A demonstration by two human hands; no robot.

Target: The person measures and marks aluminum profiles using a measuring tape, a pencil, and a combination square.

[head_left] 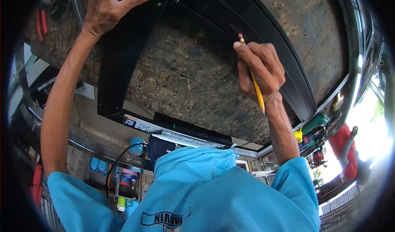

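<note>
A black metal frame (122, 63) lies on the worn wooden bench top (185, 80), its long members meeting in a corner near the top. My left hand (108, 11) is at that corner, over the left member, with the thumb stretched out; its other fingers run partly out of view. Near the right member, my right hand (263, 69) is closed around a yellow pencil (258, 90). The pink eraser end points up toward the frame, while the sharpened tip points back along my wrist. Two small screws or holes show near my left thumb.
Red-handled pliers (42, 23) lie at the upper left. A green power tool (316, 123) sits by the right edge of the bench. Bottles and containers (127, 177) stand on a shelf below. Another person in red (349, 154) is at the far right.
</note>
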